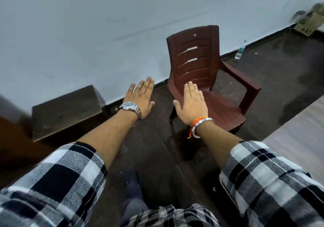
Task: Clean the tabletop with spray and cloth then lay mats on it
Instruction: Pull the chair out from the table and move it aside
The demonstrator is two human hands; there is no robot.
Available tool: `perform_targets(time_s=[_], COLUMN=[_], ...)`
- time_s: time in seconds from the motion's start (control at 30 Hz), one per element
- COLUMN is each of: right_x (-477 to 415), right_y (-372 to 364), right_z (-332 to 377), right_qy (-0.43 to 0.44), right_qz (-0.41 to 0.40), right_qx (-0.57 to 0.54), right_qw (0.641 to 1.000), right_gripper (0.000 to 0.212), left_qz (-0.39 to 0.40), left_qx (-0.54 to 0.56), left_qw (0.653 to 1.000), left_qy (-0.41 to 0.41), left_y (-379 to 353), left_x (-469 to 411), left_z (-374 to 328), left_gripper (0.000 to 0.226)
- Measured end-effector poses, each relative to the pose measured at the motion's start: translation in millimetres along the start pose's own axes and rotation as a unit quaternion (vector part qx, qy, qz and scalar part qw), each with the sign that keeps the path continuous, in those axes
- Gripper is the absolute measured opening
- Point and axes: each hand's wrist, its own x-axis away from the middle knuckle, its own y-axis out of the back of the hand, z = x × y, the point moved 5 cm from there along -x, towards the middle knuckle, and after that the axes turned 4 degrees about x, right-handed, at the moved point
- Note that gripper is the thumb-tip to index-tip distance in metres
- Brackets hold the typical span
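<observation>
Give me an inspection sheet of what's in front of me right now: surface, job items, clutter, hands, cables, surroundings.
Surface: pale wood-grain tabletop, only a corner in view at the right edge.
Job's things: nothing seen; no spray, cloth or mats in view.
Clutter: water bottle upright on the floor by the wall; dark box at left; blurred bag far right.
Hands: left hand and right hand flat, fingers straight, holding nothing, held out over the floor.
Cables: nothing seen.
Surroundings: brown plastic chair near the wall.
</observation>
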Motion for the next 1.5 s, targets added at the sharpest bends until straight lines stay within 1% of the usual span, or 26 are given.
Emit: perform_targets(time_s=[0.13,0.2,0.3,0.43,0.6,0.73,0.8,0.87,1.0,1.07,1.1,1.17,1.23,1.27,1.3,1.37,1.4,1.47,1.5], right_x=[-94.9,-140.1,-200.8,-271.3,-370.2,-448.9,-483.0,-509.3,-539.2,-553.0,-560.9,-573.6,-579.1,-582.1,-584.1,-585.0,-585.8,-581.0,-581.4], right_y=[-24.4,-27.7,-27.4,-29.6,-39.2,-53.9,-62.6,-71.0,-88.9,-99.7,-104.1,-109.2,-111.9,-112.6,-113.9,-114.0,-114.6,-113.5,-112.0], right_z=[12.8,20.6,32.5,42.1,24.9,8.4,0.4,-6.5,-11.6,-15.3,-20.6,-30.9,-34.5,-38.2,-36.7,-48.2,-44.9,-59.8,-59.3], right_qy=[-0.052,-0.089,-0.129,-0.171,-0.235,-0.276,-0.309,-0.345,-0.400,-0.425,-0.441,-0.474,-0.493,-0.499,-0.499,-0.524,-0.507,-0.528,-0.515], right_qz=[0.002,0.011,0.005,0.000,-0.019,-0.027,-0.011,0.006,0.054,0.068,0.065,0.051,0.057,0.065,0.076,0.086,0.102,0.102,0.111], right_qx=[-0.014,-0.023,-0.033,-0.038,-0.042,-0.059,-0.081,-0.097,-0.144,-0.170,-0.181,-0.204,-0.218,-0.223,-0.230,-0.246,-0.258,-0.265,-0.265], right_qw=[0.999,0.996,0.991,0.985,0.971,0.959,0.948,0.933,0.904,0.886,0.876,0.855,0.840,0.835,0.832,0.811,0.816,0.800,0.807], right_gripper=[0.075,0.076,0.076,0.077,0.078,0.083,0.087,0.094,0.108,0.111,0.108,0.102,0.102,0.104,0.107,0.110,0.109,0.107,0.107], left_qz=[0.003,0.015,0.007,0.013,0.007,0.005,0.032,0.036,0.042,0.046,0.043,0.031,0.023,0.022,0.025,0.018,0.021,0.015,0.017], left_qx=[-0.012,-0.024,-0.057,-0.051,-0.084,-0.111,-0.131,-0.160,-0.175,-0.196,-0.206,-0.218,-0.231,-0.247,-0.258,-0.258,-0.264,-0.262,-0.278], left_qw=[0.998,0.994,0.984,0.978,0.956,0.939,0.928,0.911,0.880,0.849,0.829,0.781,0.731,0.700,0.678,0.613,0.607,0.553,0.557], left_qy=[-0.061,-0.109,-0.166,-0.202,-0.282,-0.325,-0.347,-0.379,-0.440,-0.488,-0.518,-0.584,-0.642,-0.670,-0.688,-0.747,-0.749,-0.791,-0.782], left_y=[-8.1,-8.4,4.2,16.3,9.0,3.3,2.1,1.6,-2.8,-10.0,-13.3,-23.4,-37.2,-44.3,-50.4,-56.6,-56.2,-52.6,-49.1], left_x=[-109.2,-161.8,-236.7,-325.9,-434.4,-516.7,-549.2,-579.9,-626.4,-648.0,-658.9,-677.3,-686.3,-690.9,-695.0,-704.2,-707.2,-713.3,-718.7], left_z=[44.6,66.1,91.6,109.7,100.9,84.9,75.2,64.0,42.2,23.7,10.6,-14.7,-36.9,-49.3,-54.9,-83.6,-80.2,-110.3,-109.9], left_gripper=[0.082,0.086,0.086,0.088,0.093,0.091,0.087,0.085,0.093,0.093,0.085,0.063,0.050,0.047,0.046,0.044,0.044,0.048,0.050])
